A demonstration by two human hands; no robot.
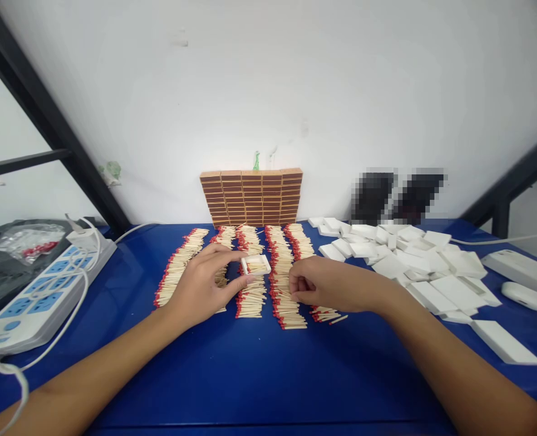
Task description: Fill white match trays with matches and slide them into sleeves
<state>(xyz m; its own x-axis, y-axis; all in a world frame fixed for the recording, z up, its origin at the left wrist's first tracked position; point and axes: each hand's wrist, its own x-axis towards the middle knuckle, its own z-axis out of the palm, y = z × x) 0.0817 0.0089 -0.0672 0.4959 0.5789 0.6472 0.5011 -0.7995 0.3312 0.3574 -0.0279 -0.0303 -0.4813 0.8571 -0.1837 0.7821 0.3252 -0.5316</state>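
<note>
1. While our left hand (200,284) pinches a small white tray (256,264) above the match rows (250,266), its contents stay unclear.
2. Our right hand (327,284) curls on the matches; we cannot tell its grip.
3. Far right, two dark things (398,197) are blurred.

No lettering, number or brand can be read anywhere in view. The brown matchboxes (251,197) stacked against the wall show only plain striker bands, the white trays (413,254) on the blue worktop (259,369) are blank, and the power strip (41,290) carries no legible marking. Two dark things by the wall are blurred out.
</note>
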